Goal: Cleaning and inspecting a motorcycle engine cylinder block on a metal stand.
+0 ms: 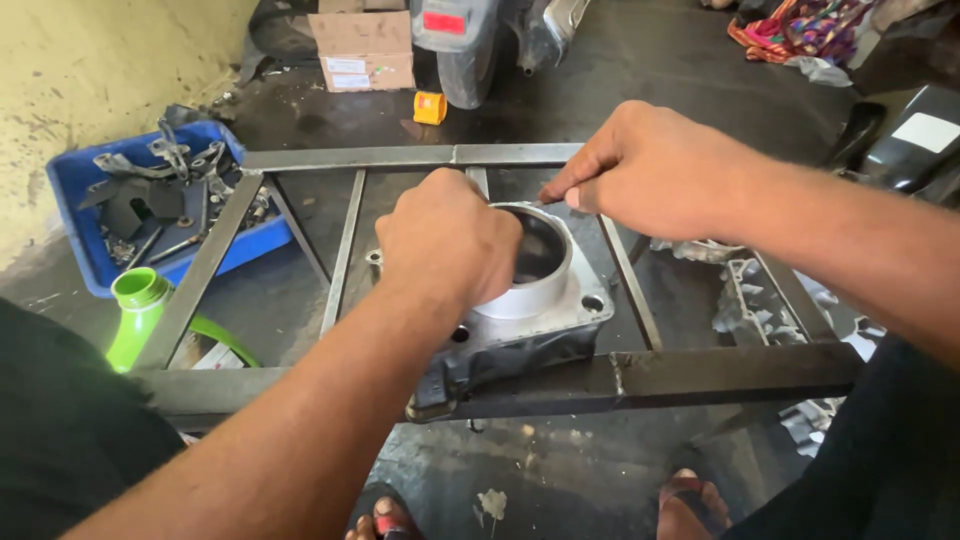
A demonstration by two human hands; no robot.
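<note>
An engine cylinder block (530,320), grey metal with a round sleeve standing up from its flat flange, sits on a welded steel frame (400,157), bridging the near bar and a thin inner rail. Its bore opens straight upward. The left hand (447,240) is clenched over the sleeve's left rim, right on top of the part. The right hand (650,170) reaches in from the far right side, fingers pinched on a thin tool whose tip meets the rim's far edge. Below the frame lies stained concrete floor. A blue tray (75,190) of dark parts sits to the left, a green jug (140,300) beside it, a cardboard box (365,45) beyond.
</note>
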